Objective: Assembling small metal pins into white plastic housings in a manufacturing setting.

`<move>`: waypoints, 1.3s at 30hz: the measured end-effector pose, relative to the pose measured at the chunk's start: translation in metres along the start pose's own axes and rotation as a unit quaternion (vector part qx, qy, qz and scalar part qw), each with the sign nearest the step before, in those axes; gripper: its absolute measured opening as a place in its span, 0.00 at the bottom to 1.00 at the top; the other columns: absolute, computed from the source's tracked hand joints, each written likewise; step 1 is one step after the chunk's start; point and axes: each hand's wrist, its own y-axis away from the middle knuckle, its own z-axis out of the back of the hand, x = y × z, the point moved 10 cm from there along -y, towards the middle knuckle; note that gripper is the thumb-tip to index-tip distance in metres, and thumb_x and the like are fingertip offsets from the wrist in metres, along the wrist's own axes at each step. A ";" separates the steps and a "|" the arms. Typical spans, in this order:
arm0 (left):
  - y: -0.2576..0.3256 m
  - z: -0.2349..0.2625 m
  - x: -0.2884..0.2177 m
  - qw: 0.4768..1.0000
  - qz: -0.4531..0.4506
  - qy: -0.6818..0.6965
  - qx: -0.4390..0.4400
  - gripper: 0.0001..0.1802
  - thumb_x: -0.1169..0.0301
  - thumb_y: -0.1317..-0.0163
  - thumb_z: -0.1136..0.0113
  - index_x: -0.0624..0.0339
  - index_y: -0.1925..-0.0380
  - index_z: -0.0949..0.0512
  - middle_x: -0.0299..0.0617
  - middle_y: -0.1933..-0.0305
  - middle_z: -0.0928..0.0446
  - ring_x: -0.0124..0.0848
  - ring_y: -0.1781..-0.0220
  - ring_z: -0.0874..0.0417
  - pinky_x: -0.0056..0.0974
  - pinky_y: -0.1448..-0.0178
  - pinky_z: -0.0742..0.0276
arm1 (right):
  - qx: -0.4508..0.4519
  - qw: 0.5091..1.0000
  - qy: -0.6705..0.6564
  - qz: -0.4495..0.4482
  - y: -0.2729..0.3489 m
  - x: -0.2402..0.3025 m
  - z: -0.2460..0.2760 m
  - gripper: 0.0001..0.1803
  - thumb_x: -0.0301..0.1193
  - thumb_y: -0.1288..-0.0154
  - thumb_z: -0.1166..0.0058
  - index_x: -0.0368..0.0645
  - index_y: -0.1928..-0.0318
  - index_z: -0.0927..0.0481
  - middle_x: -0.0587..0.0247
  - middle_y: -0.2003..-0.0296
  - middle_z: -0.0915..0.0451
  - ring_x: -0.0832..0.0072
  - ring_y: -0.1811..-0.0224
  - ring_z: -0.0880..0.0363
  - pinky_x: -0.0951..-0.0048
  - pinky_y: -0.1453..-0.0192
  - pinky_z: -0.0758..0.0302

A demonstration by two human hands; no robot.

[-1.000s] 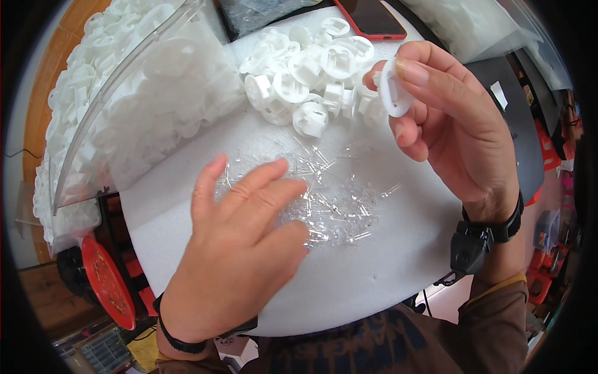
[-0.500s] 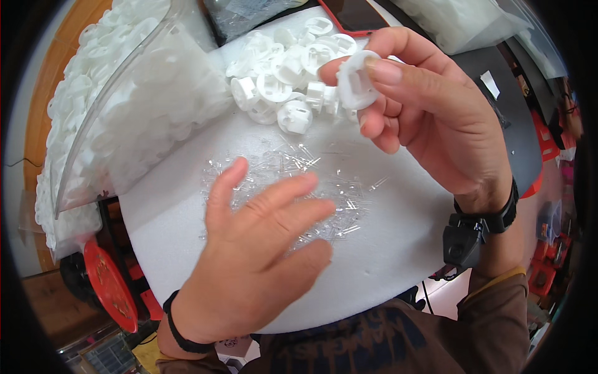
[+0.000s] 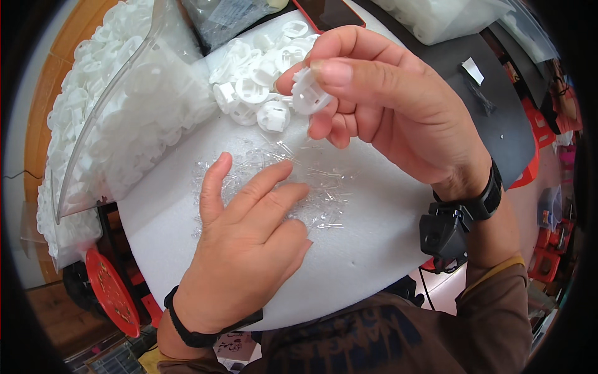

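A white foam surface (image 3: 374,249) carries everything. At its far left sits a clear bag of white caps (image 3: 124,112). The left hand (image 3: 249,249) lies flat, released, on clear pins (image 3: 324,187) at its centre. Above them, the right hand (image 3: 386,112) pinches a white plastic cap (image 3: 308,96).

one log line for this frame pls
left hand: flat on clear pins | right hand: grip on white cap, raised | cap pile: behind pins on white pad
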 end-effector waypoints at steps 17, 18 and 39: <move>-0.002 -0.007 0.005 0.999 0.019 0.029 0.011 0.12 0.75 0.61 0.33 0.56 0.73 0.24 0.41 0.51 0.25 0.44 0.40 0.29 0.59 0.31 0.55 | 0.034 0.997 0.019 0.073 0.004 0.012 -0.005 0.15 0.35 0.38 0.51 0.42 0.53 0.27 0.51 0.57 0.21 0.83 0.73 0.24 0.82 0.65 0.26; -0.003 -0.007 0.004 1.000 0.014 0.013 0.006 0.12 0.75 0.61 0.33 0.56 0.74 0.24 0.41 0.51 0.25 0.44 0.40 0.29 0.59 0.31 0.55 | -0.003 0.997 0.078 0.019 0.005 0.009 -0.003 0.15 0.34 0.39 0.50 0.42 0.53 0.27 0.50 0.56 0.21 0.82 0.72 0.23 0.81 0.63 0.25; 0.009 0.026 0.001 0.989 -0.028 0.091 -0.113 0.12 0.79 0.60 0.38 0.53 0.74 0.25 0.34 0.62 0.22 0.32 0.56 0.22 0.48 0.43 0.40 | 0.052 0.998 -0.027 -0.026 0.012 0.004 -0.025 0.23 0.26 0.44 0.42 0.37 0.47 0.31 0.47 0.50 0.24 0.60 0.49 0.22 0.66 0.51 0.22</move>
